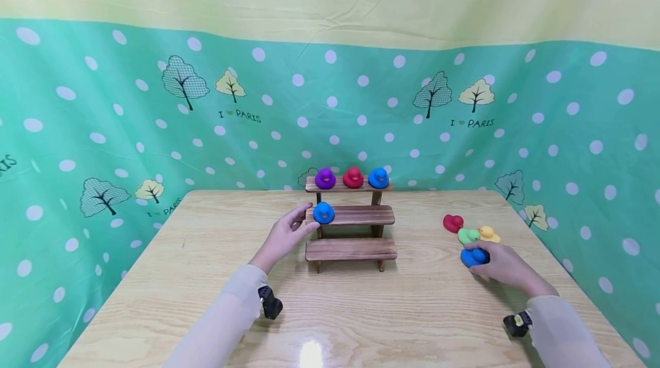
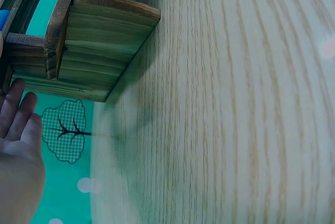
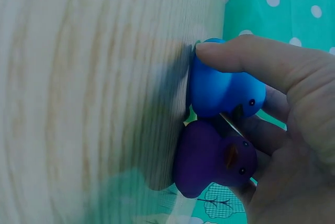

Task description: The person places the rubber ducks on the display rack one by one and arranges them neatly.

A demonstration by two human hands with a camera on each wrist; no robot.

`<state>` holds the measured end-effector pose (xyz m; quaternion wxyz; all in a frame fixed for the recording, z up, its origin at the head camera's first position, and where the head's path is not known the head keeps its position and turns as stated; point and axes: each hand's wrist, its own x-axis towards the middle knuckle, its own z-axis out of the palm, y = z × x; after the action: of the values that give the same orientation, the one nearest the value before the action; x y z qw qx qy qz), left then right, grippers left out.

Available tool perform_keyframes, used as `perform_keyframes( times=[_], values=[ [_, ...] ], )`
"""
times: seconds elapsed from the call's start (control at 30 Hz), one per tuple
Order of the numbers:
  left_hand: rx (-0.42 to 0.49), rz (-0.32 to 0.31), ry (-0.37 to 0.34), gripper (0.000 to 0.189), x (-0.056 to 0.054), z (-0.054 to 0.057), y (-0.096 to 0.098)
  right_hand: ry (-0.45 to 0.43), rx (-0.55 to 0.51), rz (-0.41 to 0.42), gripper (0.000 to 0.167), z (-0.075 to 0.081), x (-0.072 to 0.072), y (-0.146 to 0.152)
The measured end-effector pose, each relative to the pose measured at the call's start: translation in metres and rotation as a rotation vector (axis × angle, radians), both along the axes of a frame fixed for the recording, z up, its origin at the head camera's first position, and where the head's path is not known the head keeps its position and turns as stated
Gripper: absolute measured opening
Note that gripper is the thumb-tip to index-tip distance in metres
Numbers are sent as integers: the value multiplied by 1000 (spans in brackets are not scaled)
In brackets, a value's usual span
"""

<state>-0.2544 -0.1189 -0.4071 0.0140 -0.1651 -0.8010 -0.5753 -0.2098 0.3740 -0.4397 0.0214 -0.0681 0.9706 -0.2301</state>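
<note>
My left hand (image 1: pixel 285 234) is at the left end of a three-step wooden stand (image 1: pixel 356 249). Its thumb and fingers are spread apart beside a blue rubber duck (image 1: pixel 323 212) on the middle step. In the left wrist view that duck is mostly cut off at the edge. On the right of the table, my right hand (image 1: pixel 502 265) pinches another blue rubber duck (image 3: pixel 214 85) between thumb and fingers, low over the wood. A purple rubber duck (image 3: pixel 201 158) sits right beside it under the palm, hidden in the head view.
A purple duck (image 1: pixel 325 178), a red duck (image 1: pixel 353 177) and a blue duck (image 1: pixel 378 177) line the top step. Beyond my right hand lie a red duck (image 1: pixel 453 223), a green duck (image 1: pixel 468 235) and a yellow duck (image 1: pixel 488 234). A dotted curtain (image 1: pixel 330 121) hangs behind the table.
</note>
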Motion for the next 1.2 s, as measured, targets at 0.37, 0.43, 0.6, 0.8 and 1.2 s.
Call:
perform_keyframes(
  times=[0.37,0.43,0.6,0.8,1.2],
  values=[
    [0,5,-6,61,-1,-2,0,-3,-28,0,55,-1,-1,0],
    [0,3,-1,61,-1,-2,0,-5,-36,3,56,-2,-1,0],
    [4,0,0,60,-1,-2,0,-4,-59,3,58,0,-2,-2],
    [5,2,-6,61,-1,-2,-1,54,-86,33,57,7,-2,-11],
    [8,4,1,61,-3,-4,0,148,-95,75,51,19,-5,-27]
  ],
)
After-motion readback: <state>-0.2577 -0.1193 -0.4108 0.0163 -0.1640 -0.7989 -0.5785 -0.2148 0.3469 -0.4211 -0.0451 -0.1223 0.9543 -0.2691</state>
